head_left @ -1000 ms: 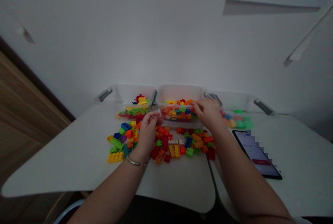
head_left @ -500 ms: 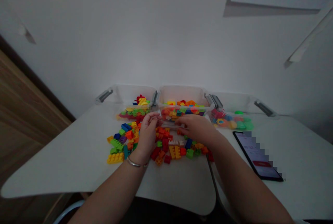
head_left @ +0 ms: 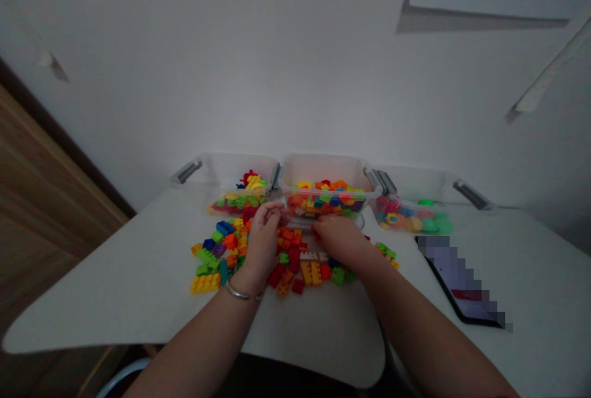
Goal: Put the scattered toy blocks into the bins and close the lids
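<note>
The right hand (head_left: 339,236) had come down and inward since the earlier frame, off the rim of the middle tub and in beside the left hand (head_left: 263,243), so the two hands now sat close together but not touching. The camera view had also tipped slightly.

Nearest the front edge of the table (head_left: 115,290), a silver bangle (head_left: 242,292) circled the left wrist. Both hands were curled, with their fingers bent downward. The left fingertips reached toward the front of the middle tub, and the right fingers lay over the bricks just before it. I could not tell whether either grip was clenched on a brick or empty.

The loose plastic building bricks (head_left: 295,272) lay in one wide spread around and under both hands, at the table's middle, too many to count. They were mostly oblong and lay flat, with their long axes pointing every way. A yellow block (head_left: 205,283) at the spread's near left corner ran roughly across the table.

To the right, a phone (head_left: 457,281) lay tilted, its screen pixelated. Along the far edge stood three clear tubs, all holding bricks or pieces: the left tub (head_left: 237,170), the middle tub (head_left: 325,170), and the right tub (head_left: 410,182). Their long axes ran along that edge.
</note>
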`<state>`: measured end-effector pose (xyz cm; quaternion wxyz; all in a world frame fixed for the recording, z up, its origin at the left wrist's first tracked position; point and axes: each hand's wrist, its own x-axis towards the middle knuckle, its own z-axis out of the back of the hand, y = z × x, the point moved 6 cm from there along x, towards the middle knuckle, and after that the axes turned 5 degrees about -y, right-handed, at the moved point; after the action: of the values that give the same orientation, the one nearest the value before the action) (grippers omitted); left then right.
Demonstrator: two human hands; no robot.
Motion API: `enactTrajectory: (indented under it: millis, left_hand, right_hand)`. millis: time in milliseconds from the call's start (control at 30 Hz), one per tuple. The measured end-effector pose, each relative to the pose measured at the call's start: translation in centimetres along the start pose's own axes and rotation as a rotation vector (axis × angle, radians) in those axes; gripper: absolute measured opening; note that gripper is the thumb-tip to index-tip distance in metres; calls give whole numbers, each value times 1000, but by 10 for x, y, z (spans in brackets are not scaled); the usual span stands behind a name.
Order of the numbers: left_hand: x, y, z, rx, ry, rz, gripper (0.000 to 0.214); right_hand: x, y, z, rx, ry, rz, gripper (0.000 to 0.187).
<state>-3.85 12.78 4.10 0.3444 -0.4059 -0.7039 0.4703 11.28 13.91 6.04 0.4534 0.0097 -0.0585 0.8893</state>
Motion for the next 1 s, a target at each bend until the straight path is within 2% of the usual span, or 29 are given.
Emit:
enactTrajectory:
  millis: [233,467,700,1000]
  left_hand:
    - [-1,0,-1,10,4,2,19]
    - [0,1,0,-12,-4,13,17]
    - [1,4,3,15,4,-13,18]
    - [1,2,1,-3,13,-6,17]
  right_hand:
    - [0,-1,2,-26,12,-34,27]
    - [-2,3,3,29,15,24,29]
    - [-7,-13,12,-37,41,-122,25]
    - [-1,-5,4,-8,-15,-54,25]
